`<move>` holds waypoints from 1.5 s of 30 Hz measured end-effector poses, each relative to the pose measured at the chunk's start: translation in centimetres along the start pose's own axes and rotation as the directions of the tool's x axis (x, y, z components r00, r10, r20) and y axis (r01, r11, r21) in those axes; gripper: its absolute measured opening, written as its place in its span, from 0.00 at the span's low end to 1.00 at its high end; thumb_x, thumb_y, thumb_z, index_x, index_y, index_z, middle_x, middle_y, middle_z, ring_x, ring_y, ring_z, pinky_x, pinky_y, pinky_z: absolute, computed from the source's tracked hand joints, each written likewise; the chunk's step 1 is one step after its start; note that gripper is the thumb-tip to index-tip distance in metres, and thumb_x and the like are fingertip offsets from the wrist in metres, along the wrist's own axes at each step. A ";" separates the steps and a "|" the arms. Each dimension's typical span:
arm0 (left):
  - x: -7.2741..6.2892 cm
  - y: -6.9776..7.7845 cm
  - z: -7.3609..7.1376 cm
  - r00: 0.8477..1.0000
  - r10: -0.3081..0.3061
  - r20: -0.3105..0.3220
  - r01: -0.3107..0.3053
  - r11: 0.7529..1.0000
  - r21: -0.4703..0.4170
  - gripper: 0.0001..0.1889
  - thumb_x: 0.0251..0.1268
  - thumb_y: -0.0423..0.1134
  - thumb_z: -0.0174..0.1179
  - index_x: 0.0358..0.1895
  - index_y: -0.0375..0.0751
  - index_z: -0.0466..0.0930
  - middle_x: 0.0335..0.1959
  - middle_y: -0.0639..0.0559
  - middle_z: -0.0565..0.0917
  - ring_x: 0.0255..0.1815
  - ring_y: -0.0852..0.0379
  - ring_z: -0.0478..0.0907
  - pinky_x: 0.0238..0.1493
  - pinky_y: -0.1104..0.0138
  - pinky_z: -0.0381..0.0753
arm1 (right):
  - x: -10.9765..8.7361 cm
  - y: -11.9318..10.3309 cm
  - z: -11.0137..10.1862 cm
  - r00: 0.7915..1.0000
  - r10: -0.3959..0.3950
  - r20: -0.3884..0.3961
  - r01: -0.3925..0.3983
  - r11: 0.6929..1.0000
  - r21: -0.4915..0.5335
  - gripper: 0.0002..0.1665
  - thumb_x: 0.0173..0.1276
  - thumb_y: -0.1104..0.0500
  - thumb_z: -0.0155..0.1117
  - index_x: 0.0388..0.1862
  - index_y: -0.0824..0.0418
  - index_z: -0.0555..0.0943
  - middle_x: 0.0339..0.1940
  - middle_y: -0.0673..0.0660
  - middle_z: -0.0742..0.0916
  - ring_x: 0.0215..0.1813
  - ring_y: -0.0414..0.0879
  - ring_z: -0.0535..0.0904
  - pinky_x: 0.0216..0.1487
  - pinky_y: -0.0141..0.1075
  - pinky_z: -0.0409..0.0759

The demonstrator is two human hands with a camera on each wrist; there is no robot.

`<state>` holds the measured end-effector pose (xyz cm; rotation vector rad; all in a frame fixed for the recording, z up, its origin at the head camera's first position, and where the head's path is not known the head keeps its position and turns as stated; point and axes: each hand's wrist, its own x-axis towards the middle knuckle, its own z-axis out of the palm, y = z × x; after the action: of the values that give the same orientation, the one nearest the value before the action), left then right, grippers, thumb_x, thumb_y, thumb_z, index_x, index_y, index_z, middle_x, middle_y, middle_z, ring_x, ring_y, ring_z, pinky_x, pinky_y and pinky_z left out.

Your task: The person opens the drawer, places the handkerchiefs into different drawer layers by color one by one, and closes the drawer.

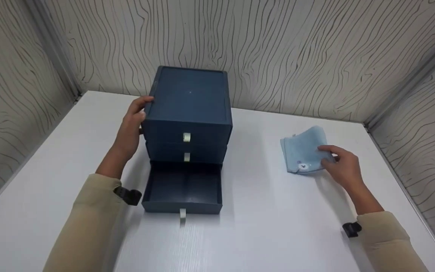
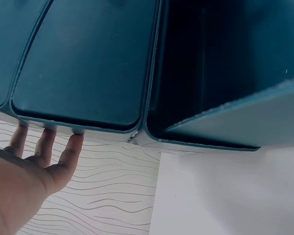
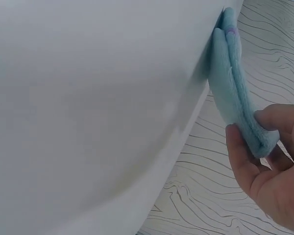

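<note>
A dark blue drawer unit (image 1: 189, 96) stands on the white table, its bottom drawer (image 1: 183, 183) pulled out with nothing inside. My left hand (image 1: 128, 130) rests against the unit's left side, the fingertips (image 2: 73, 142) touching the side wall with fingers fairly straight. To the right, my right hand (image 1: 342, 166) pinches the right edge of a folded light blue cloth (image 1: 304, 151) between thumb and fingers. That edge is raised, and the cloth has a small white animal face on its corner. In the right wrist view the folded layers of the cloth (image 3: 235, 83) show from the side.
The upper two drawers are closed, each with a pale pull tab (image 1: 187, 137). Wood-grain patterned panels (image 1: 255, 49) stand around the back and sides of the white table (image 1: 259, 226). The open drawer sticks out toward the front.
</note>
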<state>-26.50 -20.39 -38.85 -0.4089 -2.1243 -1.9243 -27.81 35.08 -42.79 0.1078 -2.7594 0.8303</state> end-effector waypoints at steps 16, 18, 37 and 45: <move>0.0 -0.1 0.1 1.000 0.011 -0.020 -0.011 1.000 -0.007 0.26 0.68 0.50 0.36 0.68 0.52 0.64 0.74 0.51 0.58 0.65 0.44 0.64 0.50 0.48 0.67 | -0.5 -3.5 0.2 0.995 -0.046 -0.087 0.052 0.997 0.066 0.21 0.60 0.69 0.59 0.52 0.58 0.82 0.58 0.62 0.82 0.47 0.52 0.77 0.35 0.16 0.67; -0.1 -0.1 0.2 1.000 0.010 -0.020 -0.011 1.000 -0.013 0.27 0.68 0.50 0.36 0.69 0.51 0.64 0.74 0.51 0.58 0.66 0.44 0.63 0.51 0.47 0.66 | -0.6 -3.8 0.3 0.993 -0.059 -0.103 0.067 0.995 0.069 0.20 0.59 0.69 0.60 0.51 0.58 0.83 0.57 0.61 0.83 0.45 0.49 0.76 0.35 0.16 0.68; -0.1 0.0 0.1 1.000 0.010 -0.017 -0.010 1.000 0.001 0.27 0.68 0.50 0.35 0.69 0.52 0.63 0.73 0.51 0.59 0.64 0.45 0.66 0.49 0.49 0.68 | -1.9 -8.1 0.3 0.970 -0.176 -0.165 0.201 0.968 0.152 0.18 0.59 0.69 0.63 0.49 0.59 0.83 0.48 0.57 0.86 0.37 0.32 0.75 0.33 0.18 0.73; -0.1 -0.1 0.1 1.000 0.014 -0.022 -0.014 1.000 -0.017 0.26 0.68 0.50 0.36 0.69 0.52 0.64 0.73 0.51 0.60 0.65 0.45 0.64 0.51 0.50 0.67 | -2.7 -10.5 0.0 0.969 -0.198 -0.148 0.227 0.949 0.218 0.17 0.58 0.69 0.66 0.45 0.56 0.85 0.41 0.53 0.87 0.35 0.34 0.76 0.33 0.21 0.73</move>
<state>-26.43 -20.30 -38.98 -0.4028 -2.0871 -1.9311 -23.70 26.36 -37.92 0.3780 -2.4698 1.0582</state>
